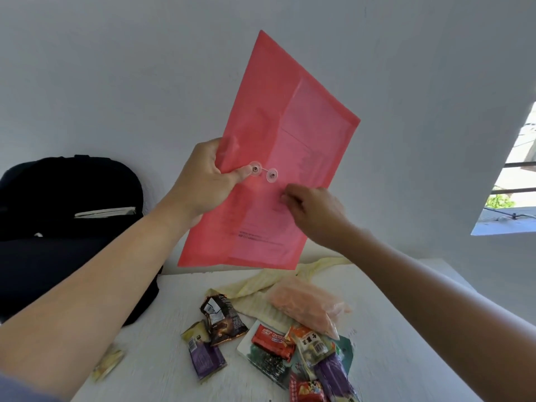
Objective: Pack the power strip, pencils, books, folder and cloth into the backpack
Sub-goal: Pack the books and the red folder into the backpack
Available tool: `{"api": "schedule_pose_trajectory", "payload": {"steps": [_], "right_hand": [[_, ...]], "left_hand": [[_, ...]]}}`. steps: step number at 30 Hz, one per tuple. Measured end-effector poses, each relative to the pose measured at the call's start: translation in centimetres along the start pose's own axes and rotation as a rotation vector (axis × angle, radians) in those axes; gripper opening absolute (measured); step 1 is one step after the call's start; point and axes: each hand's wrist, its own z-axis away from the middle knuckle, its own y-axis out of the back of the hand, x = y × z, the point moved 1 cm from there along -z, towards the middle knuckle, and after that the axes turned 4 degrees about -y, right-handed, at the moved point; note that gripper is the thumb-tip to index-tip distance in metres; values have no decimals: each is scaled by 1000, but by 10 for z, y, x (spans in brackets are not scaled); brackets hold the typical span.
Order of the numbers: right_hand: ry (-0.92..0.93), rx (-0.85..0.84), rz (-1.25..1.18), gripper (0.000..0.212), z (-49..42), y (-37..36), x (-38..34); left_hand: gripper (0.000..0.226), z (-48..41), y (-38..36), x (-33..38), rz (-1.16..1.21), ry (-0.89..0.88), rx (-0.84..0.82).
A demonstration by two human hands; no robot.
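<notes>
Head view: left hand (203, 181) grips the red folder (290, 126) mid-frame, thumb by the clasp (264, 172). Right hand (316, 211) fingers curl against its face; pinching anything, can't tell. Best secure the clasp, then slide it edge-first into the backpack (58, 198), left of frame.

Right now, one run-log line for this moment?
left hand: grips folder aloft | right hand: on folder front, grip unclear | cloth: on table

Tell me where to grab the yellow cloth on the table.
Pinch the yellow cloth at its bare left end, coming from the backpack side; the pink bag lies on its right part, so that end is probably pinned.
</notes>
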Motion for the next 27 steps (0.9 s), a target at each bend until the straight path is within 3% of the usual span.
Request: {"api": "schedule_pose_trajectory", "payload": {"steps": [6,12,15,19,23,27], "right_hand": [[203,-99,63,22,-5,7,-31],[66,145,-143,24,-18,21,-7],[21,154,-100,20,-11,17,5],[15,-40,-68,17,4,2,4],[151,-124,42,20,3,2,-23],[208,28,-44,21,-8,16,-38]], "left_hand": [[16,0,-13,-12,-219,-44,-18],[18,9,-7,-15,-248,-2,-85],[21,12,-4,-7,-93,33,-73],[24,5,2,-2,69,64,21],[22,-2,-9,-4,-75,28,-15],[23,4,-15,-16,-250,3,-115]]}}
